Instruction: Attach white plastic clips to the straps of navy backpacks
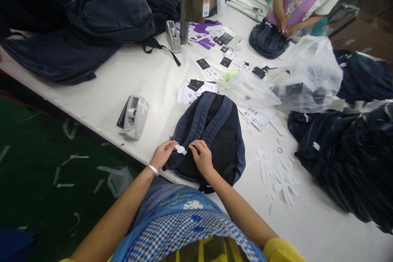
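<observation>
A dark navy backpack (225, 143) lies on the table before me, its two shoulder straps (211, 120) facing up. Over its left side, a small white paper piece (180, 149) sits between my hands. My left hand (164, 153), with a bracelet at the wrist, pinches at the left end of this piece. My right hand (202, 157) is closed in a pinch by its right end, over the strap; what lies between those fingertips is too small to make out.
A grey tape dispenser (139, 116) stands left of the backpack. Printed tags (196, 88), a clear plastic bag (316, 69) and white paper strips (278, 172) lie around. Dark bags are piled left (110, 12) and right (337, 159). Across the table, a person (294, 4) handles another backpack (268, 41).
</observation>
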Motion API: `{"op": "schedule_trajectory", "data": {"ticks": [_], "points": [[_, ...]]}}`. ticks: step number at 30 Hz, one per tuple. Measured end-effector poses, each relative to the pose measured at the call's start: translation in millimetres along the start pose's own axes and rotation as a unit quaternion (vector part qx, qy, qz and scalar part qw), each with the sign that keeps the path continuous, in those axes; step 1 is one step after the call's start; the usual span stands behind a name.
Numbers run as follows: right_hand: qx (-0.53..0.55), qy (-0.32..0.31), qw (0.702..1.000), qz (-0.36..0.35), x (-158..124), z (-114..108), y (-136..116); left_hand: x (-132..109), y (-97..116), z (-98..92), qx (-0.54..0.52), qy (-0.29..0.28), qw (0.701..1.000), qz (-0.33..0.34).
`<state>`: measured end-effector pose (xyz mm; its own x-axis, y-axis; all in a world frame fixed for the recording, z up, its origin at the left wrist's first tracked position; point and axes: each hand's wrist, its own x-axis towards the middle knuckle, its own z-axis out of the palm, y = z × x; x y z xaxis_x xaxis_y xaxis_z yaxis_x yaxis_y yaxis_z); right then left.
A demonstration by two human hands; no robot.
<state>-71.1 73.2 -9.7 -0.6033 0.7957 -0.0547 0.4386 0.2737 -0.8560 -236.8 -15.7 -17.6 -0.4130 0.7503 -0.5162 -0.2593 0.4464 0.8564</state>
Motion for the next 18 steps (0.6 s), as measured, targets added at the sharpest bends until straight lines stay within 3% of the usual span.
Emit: {"op": "schedule_trajectory", "data": {"ticks": [2,4,6,11,14,16,18], "points": [[0.092,-0.011,0.985,0.143,-13,8,3,-1,2,-0.5,0.101,-0.041,0.994,0.023],[0.178,-0.053,0.955,0.232,-22,19,7,1,4,0.7,0.181,-0.05,0.982,0.03],[0.223,-0.053,0.939,0.257,-26,31,9,3,6,2.2,0.218,-0.049,0.974,0.03],[0.279,0.047,0.921,0.27,-25,55,5,5,4,3.3,0.207,-0.038,0.977,0.028],[0.37,0.092,0.863,0.332,-29,59,-1,6,-3,2.1,0.146,-0.015,0.989,0.004],[0.429,0.082,0.819,0.372,-33,57,-4,8,-7,0.6,0.076,-0.029,0.996,-0.048],[0.451,0.06,0.802,0.387,-36,54,-8,9,-8,-0.9,0.038,-0.046,0.994,-0.091]]}}
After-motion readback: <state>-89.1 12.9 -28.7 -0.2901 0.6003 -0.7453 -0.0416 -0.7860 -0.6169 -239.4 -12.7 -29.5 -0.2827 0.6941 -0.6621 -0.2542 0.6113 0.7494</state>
